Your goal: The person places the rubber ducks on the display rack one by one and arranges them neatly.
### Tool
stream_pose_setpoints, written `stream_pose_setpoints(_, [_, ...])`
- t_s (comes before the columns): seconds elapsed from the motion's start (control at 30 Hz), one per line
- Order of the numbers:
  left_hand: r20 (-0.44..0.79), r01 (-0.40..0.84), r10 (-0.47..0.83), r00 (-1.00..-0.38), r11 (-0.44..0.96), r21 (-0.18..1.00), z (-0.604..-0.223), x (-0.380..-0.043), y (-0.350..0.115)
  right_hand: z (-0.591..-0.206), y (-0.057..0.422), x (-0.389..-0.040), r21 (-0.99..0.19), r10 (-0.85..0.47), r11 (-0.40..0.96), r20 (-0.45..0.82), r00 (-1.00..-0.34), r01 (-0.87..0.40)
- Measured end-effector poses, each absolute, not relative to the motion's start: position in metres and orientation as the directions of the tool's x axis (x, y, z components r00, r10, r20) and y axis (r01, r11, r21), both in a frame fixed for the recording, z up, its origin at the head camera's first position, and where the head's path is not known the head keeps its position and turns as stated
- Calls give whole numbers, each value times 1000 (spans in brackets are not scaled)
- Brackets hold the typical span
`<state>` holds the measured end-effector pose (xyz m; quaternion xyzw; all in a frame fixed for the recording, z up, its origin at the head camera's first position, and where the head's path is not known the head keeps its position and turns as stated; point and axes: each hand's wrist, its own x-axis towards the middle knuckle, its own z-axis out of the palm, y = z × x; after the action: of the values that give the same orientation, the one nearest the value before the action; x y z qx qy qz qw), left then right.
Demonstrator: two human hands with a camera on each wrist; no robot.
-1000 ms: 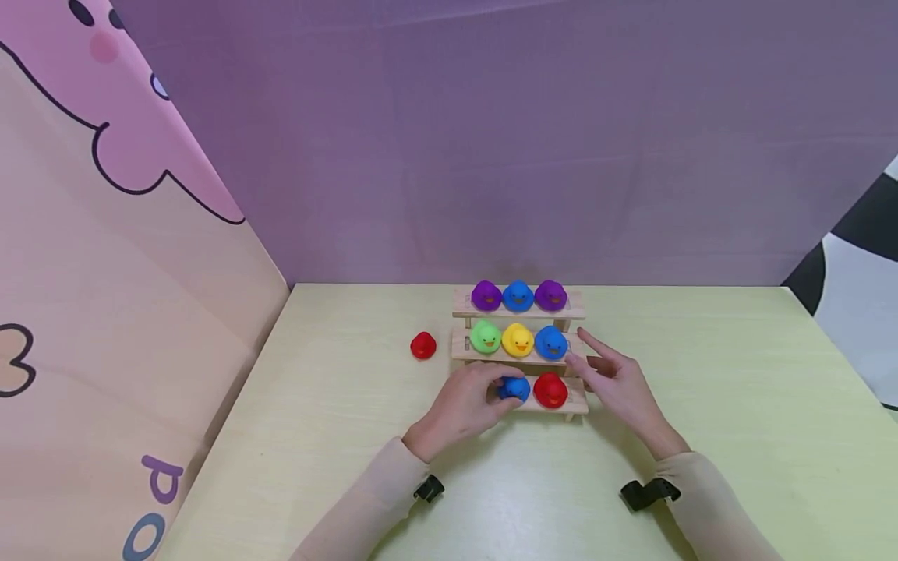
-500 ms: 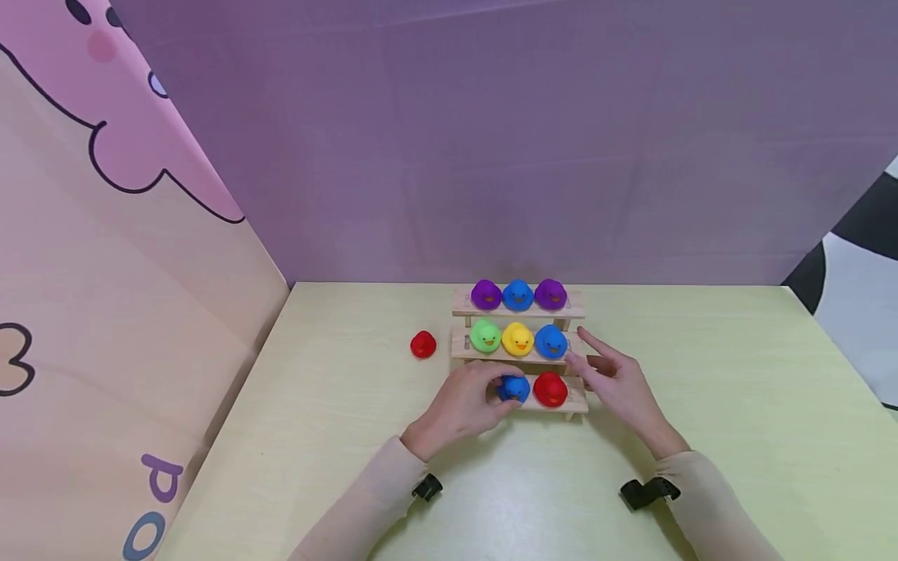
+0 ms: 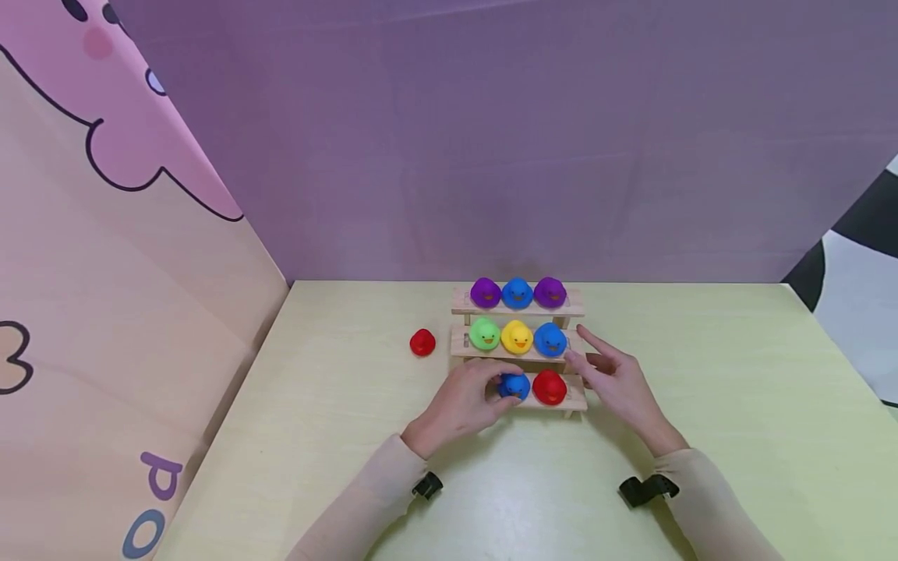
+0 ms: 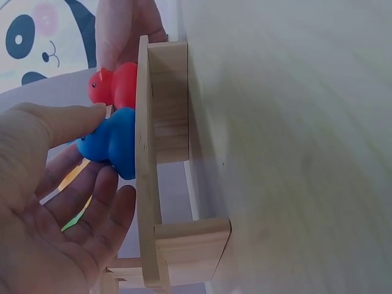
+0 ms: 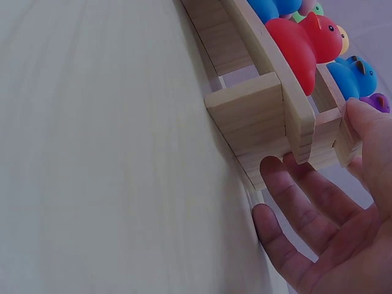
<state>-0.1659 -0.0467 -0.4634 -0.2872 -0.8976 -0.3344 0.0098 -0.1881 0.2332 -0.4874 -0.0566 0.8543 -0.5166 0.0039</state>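
Note:
A three-step wooden rack (image 3: 577,399) bears small rubber ducks. On its front step, my left hand (image 3: 459,399) pinches a blue rubber duck (image 3: 517,387) between thumb and fingers. In the left wrist view, the thumb lies on the duck's head and the fingers reach around its far side. A red rubber duck (image 4: 122,84) sits right beside it on that step. My right hand (image 3: 617,386) is at the rack's right end, fingers spread and slightly bent. The right wrist view has its fingertips (image 5: 269,165) right at the front step's end, and its thumb by the middle step.
The middle step carries a green duck (image 3: 485,333), a yellow duck (image 3: 517,337) and another blue duck (image 3: 550,340). Two purple ducks (image 3: 486,293) flank a blue one on the back step. A loose red duck (image 3: 422,343) lies on the table (image 3: 337,374) left of the rack.

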Motion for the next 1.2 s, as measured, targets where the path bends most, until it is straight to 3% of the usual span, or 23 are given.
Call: stream_pose_setpoints(1.2, [195, 403, 392, -899, 567, 718, -464, -165, -91, -488, 234, -189, -882, -98, 463, 52, -994, -92])
